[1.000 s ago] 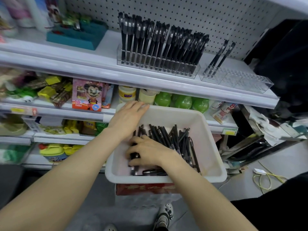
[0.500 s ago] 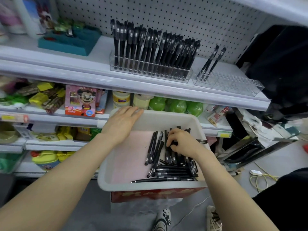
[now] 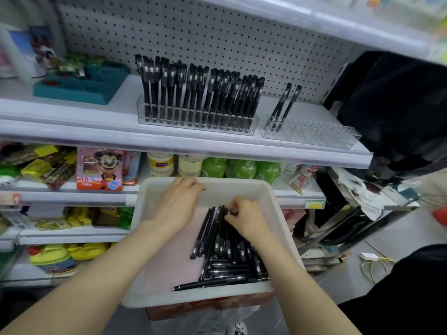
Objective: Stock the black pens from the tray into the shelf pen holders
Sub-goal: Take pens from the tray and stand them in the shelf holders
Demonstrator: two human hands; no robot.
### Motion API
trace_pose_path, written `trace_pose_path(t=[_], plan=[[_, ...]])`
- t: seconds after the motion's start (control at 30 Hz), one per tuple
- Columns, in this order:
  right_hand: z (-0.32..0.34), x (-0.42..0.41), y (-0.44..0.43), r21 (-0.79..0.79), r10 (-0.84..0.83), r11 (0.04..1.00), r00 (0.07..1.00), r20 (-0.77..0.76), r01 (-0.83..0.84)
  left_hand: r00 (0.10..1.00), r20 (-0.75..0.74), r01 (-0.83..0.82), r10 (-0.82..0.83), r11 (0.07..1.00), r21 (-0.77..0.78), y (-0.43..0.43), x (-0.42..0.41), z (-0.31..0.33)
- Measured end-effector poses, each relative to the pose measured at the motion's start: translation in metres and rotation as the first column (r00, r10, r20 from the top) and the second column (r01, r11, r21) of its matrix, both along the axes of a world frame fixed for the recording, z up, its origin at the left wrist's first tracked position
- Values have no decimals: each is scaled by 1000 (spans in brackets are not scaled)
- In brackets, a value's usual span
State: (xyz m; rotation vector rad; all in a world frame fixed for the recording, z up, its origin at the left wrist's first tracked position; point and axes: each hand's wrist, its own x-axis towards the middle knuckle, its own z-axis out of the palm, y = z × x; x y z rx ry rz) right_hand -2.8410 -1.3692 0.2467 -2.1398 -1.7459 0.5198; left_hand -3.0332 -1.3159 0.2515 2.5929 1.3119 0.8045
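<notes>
A white tray (image 3: 244,187) sits below the shelf with a heap of black pens (image 3: 225,252) on its pink floor. My left hand (image 3: 177,204) rests on the tray's far rim, fingers curled over the edge. Over the top of the heap, my right hand (image 3: 244,217) pinches the ends of a few pens. On the shelf above stands a clear pen holder (image 3: 197,120) packed with upright black pens. To its right, a second clear holder (image 3: 312,134) carries only two or three pens at its left end.
A teal organiser (image 3: 82,87) stands at the shelf's left. Below are snack packs, a pink cartoon box (image 3: 100,169) and green bottles (image 3: 239,169). A dark bag (image 3: 396,110) hangs on the right. The tray rests on a red box (image 3: 208,308).
My right hand has slid from the tray's near left to the far end of the pen heap and closed on some pens. The pens now lie bunched at the tray's right.
</notes>
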Motion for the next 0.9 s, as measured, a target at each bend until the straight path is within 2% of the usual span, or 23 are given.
trace_pose_path(t=[0.07, 0.13, 0.3, 0.47, 0.63, 0.73, 0.83, 0.9], plan=[[0, -7, -1, -84, 72, 995, 978, 193, -57, 999, 9, 31, -31, 999, -29, -4, 9, -3], [1, -15, -3, -140, 112, 987, 972, 206, -84, 999, -1, 53, -53, 995, -89, -10, 15, -7], [0, -5, 2, -183, -122, 978, 988, -94, 104, 998, -27, 50, -55, 985, -167, -21, 19, -10], [6, 10, 1, -137, -147, 984, 956, -253, 115, 999, 42, 7, 3, 970, -242, -20, 23, 0], [18, 16, 2, -37, -169, 983, 823, -542, 178, 988, 149, 11, 52, 919, -394, -16, 30, 9], [34, 17, 2, 57, -134, 969, 710, -691, 239, 981, 191, 87, 19, 844, -529, -17, 42, 17], [52, 21, 7, 120, -79, 957, 633, -770, 265, 968, 249, 162, -14, 794, -586, -16, 56, 27], [63, 26, 11, 154, -35, 954, 607, -794, 257, 956, 293, 185, -11, 797, -575, -12, 64, 36]])
